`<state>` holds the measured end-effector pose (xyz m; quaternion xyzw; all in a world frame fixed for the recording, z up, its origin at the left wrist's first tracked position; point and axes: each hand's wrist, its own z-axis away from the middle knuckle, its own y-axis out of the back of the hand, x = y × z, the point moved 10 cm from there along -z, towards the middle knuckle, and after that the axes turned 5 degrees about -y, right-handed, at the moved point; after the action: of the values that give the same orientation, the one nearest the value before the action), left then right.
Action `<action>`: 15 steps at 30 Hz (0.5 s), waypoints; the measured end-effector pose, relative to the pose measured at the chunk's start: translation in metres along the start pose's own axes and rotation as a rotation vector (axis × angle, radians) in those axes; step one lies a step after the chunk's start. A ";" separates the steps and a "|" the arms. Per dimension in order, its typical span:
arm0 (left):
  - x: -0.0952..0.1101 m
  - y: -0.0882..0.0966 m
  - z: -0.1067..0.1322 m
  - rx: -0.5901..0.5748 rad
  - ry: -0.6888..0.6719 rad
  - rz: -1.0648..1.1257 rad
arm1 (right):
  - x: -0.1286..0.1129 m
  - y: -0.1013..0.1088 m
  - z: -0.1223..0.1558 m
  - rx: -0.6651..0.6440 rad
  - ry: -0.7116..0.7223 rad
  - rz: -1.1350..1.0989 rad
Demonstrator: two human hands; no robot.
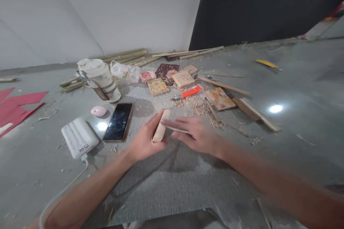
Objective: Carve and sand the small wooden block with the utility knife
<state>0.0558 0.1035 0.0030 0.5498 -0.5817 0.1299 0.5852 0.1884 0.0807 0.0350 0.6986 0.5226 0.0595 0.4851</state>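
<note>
A small pale wooden block (162, 127), long and narrow with a rounded edge, is gripped upright in my left hand (146, 137), thumb on one side and fingers beneath. My right hand (197, 134) is blurred by motion just to its right. Between its fingers is a thin flat sheet (178, 129) with a pale edge, its material not clear. The right fingertips reach the block's right side. Beyond both hands, wood shavings (192, 105) lie scattered around an orange utility knife (190, 92).
Left of my hands lie a phone (118, 121), a white power bank (80, 137) with a cable, a pink egg-shaped object (98, 111) and a cup (100, 80). Patterned square tiles (219, 98), wooden sticks (225, 86) and a yellow cutter (267, 64) are farther off. Red paper (20, 109) lies far left.
</note>
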 end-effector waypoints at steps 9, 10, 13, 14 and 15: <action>-0.004 0.001 0.000 0.012 0.042 0.020 | 0.017 0.004 -0.001 0.032 -0.065 0.006; -0.003 0.001 0.000 0.007 0.035 0.018 | 0.012 0.001 -0.001 0.011 -0.035 -0.007; -0.001 -0.003 0.001 -0.024 0.024 0.009 | -0.008 -0.007 0.003 -0.071 0.094 -0.049; -0.001 -0.003 0.001 -0.027 0.025 0.008 | -0.010 -0.007 0.004 -0.078 0.118 -0.053; -0.001 -0.003 0.001 -0.022 0.027 0.008 | -0.009 -0.007 0.003 -0.075 0.116 -0.047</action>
<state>0.0573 0.1024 0.0010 0.5393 -0.5773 0.1335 0.5984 0.1818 0.0719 0.0323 0.6628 0.5635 0.1080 0.4810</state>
